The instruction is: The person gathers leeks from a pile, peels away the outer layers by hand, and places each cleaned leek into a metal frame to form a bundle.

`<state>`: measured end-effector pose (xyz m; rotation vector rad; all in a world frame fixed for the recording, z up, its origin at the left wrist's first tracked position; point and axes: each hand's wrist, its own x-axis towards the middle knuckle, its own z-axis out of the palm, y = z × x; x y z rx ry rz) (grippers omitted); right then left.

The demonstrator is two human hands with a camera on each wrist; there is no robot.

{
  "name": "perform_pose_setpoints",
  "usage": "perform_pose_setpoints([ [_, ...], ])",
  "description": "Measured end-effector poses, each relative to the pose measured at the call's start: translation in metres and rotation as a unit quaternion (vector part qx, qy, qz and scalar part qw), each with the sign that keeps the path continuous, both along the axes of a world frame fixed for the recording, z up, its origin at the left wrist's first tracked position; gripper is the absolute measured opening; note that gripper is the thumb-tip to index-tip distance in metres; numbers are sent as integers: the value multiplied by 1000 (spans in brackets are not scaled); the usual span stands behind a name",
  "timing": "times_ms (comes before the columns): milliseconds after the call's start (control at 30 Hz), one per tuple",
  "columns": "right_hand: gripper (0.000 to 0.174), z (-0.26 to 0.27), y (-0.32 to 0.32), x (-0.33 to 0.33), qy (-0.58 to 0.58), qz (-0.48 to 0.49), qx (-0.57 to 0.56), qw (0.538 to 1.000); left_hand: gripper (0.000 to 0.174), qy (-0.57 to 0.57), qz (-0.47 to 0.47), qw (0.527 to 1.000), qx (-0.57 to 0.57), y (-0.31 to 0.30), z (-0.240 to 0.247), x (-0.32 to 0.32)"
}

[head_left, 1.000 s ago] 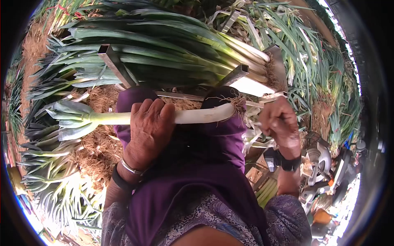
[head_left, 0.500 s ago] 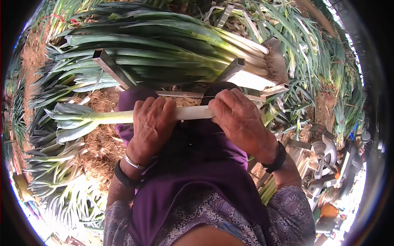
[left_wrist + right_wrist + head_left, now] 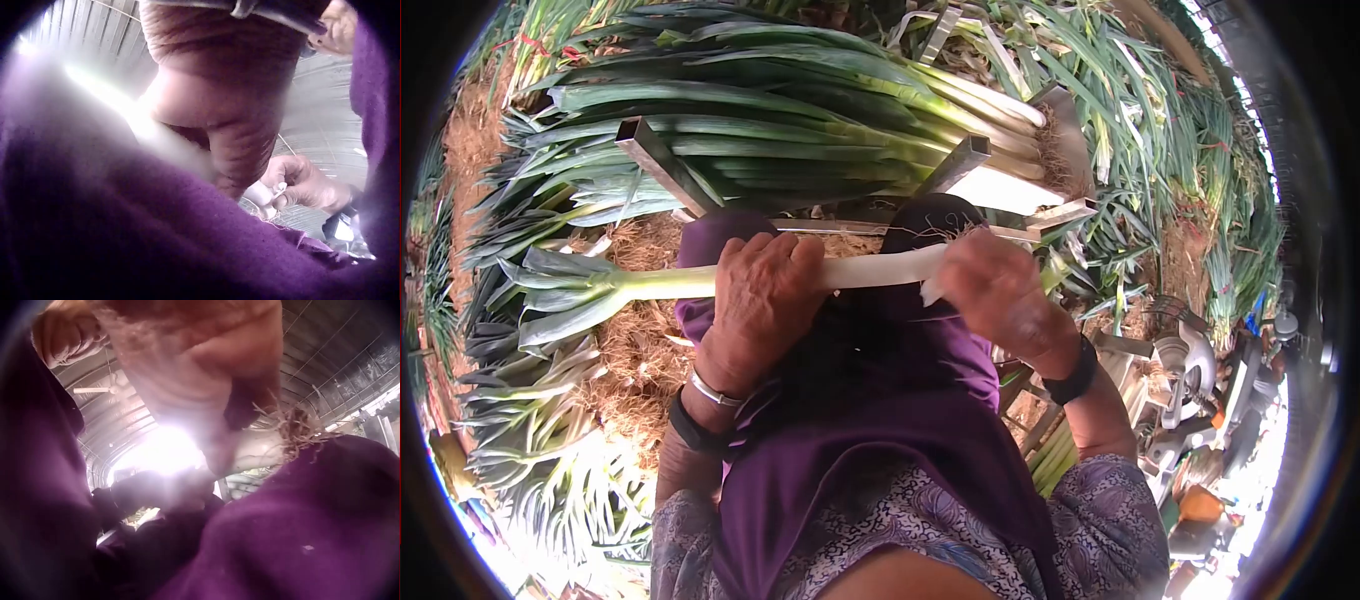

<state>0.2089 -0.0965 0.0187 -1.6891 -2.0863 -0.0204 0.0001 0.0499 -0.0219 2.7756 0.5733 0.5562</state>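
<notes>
One leek (image 3: 880, 268) lies across the lap in the head view, green leaves to the left, root end to the right. My left hand (image 3: 765, 305) grips its stem around the middle. At the root end my right hand (image 3: 998, 295), slightly blurred, covers part of the stem. A small white flap of skin (image 3: 930, 292) hangs beside its fingers. The left wrist view shows my right hand (image 3: 306, 184) pinching that loose white skin between thumb and fingers. Stringy roots (image 3: 297, 431) stick out beside my right hand (image 3: 194, 362) in the right wrist view.
A metal rack with upright posts (image 3: 955, 165) holds a pile of leeks (image 3: 800, 140) beyond the knees. Roots and soil (image 3: 640, 370) lie at the left, with more leeks (image 3: 550, 420) below. Tools (image 3: 1195, 370) stand at the right.
My right hand came in from the right to the leek, then shifted slightly right towards the roots, and a white flap now shows there. My left hand keeps its hold.
</notes>
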Motion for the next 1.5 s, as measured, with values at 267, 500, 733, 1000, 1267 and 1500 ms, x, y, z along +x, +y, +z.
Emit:
perform_pose_setpoints([
  [267, 25, -66, -130, 122, 97, -409, -76, 904, 32, 6, -6, 999, -38, 10, 3, -1],
  [500, 44, 11, -107, 58, 71, -414, -58, 906, 24, -9, 28, 999, 44, -5, -6, 4],
  [733, 51, 13, 24, -50, -61, -52, -54, 995, 28, -70, 67, 994, 51, -20, -12, 1],
  [1000, 41, 9, 36, -60, -78, -35, 7, 996, 74, -98, 151, 984, -1, 13, -10, -85],
  [1267, 32, -8, 31, -59, -91, -54, 17, 994, 38, 98, 180, 974, 101, 58, -37, -186],
  [1500, 34, -18, 22, -37, 20, -102, 66, 992, 31, 87, 202, 938, 268, 40, 32, -160],
])
